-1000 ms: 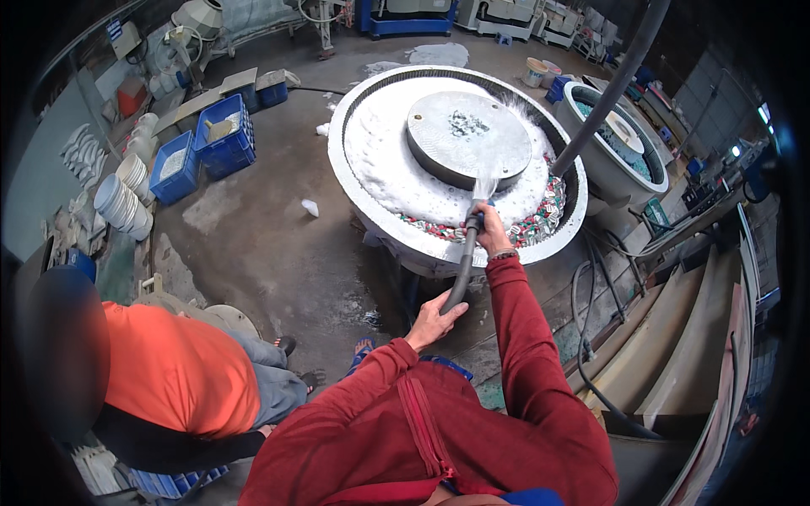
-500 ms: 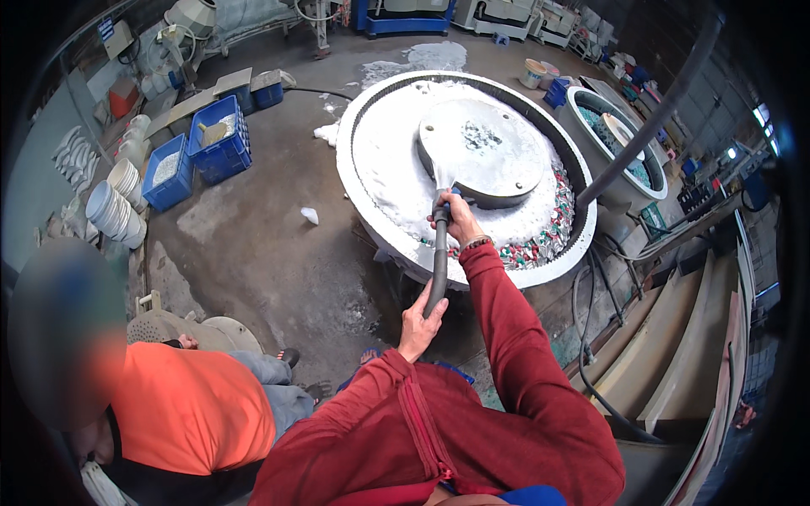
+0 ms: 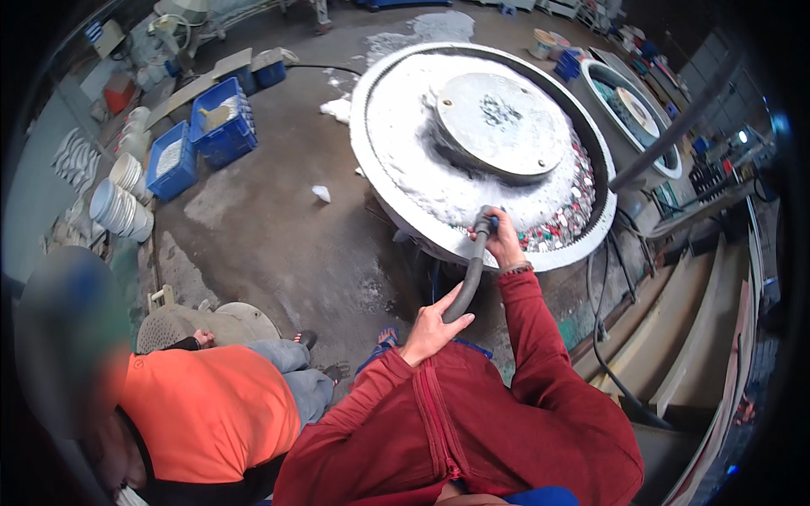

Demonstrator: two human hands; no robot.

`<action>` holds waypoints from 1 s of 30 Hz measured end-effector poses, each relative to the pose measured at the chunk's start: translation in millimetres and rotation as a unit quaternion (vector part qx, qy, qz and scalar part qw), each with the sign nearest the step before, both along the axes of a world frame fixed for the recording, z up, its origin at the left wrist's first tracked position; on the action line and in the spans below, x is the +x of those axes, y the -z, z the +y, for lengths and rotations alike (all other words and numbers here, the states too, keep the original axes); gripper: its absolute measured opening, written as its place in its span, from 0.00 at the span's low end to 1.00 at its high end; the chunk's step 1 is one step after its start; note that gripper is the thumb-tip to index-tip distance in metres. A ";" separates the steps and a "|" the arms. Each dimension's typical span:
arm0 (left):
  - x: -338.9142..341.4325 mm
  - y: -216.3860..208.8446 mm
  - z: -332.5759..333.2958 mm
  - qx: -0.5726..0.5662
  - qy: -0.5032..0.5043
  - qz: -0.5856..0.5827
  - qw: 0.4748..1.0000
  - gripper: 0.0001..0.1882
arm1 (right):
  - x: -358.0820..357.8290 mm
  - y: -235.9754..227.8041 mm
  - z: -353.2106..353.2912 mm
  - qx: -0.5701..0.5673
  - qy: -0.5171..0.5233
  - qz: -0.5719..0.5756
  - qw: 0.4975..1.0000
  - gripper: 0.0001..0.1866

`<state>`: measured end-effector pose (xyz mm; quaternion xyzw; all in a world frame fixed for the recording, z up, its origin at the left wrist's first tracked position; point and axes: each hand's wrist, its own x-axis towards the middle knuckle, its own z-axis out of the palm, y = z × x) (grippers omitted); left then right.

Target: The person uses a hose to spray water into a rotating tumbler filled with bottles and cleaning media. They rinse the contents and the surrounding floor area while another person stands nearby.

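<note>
1. Hose (image 3: pixel 472 274): quantity in hand, one. Dark grey, smooth, flexible; it curves from the left hand up to the near edge of the round tub (image 3: pixel 360 139).
2. Nozzle (image 3: pixel 482 226): quantity, one. Dark grey with a small blue part; positioned above the tub, just inside the near rim.
3. Right hand (image 3: pixel 504 242): quantity, one. Fingers closed around the nozzle.
4. Left hand (image 3: pixel 432 335): quantity, one. Fingers gripping the lower visible length of the hose; thumb extended.
5. Tub contents: white foam (image 3: pixel 401 110) covers most of the left side; many small red, green and silvery pieces (image 3: pixel 564 226) show along the right and near side. Exact piece count cannot be determined.
6. Central disc (image 3: pixel 472 131): quantity, one. Flat, pale grey, raised above the foam; at least two round fittings sit near its edge.
7. Blue bins (image 3: pixel 179 180) in the open at left: two, side by side.
8. Co-worker in orange shirt (image 3: pixel 207 405): one, at left.
</note>
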<state>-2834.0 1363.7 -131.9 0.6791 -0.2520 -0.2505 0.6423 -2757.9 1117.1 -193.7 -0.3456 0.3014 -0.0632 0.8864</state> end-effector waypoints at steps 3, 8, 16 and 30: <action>-3.4 -0.2 -7.2 0.037 0.104 -0.004 0.994 0.31 | -55.4 4.5 -20.8 0.031 0.079 0.012 0.996 0.14; -12.0 -2.2 -21.8 0.068 0.195 0.041 0.978 0.31 | -96.5 5.5 -36.2 0.040 0.158 0.044 0.986 0.17; -2.4 -9.4 2.3 0.051 0.004 0.185 0.981 0.29 | 20.7 10.6 20.5 0.044 -0.025 0.060 0.997 0.13; 55.9 -17.3 26.3 -0.118 -0.181 -0.013 0.976 0.30 | 136.4 -89.8 82.6 -0.162 -0.140 -0.047 0.976 0.14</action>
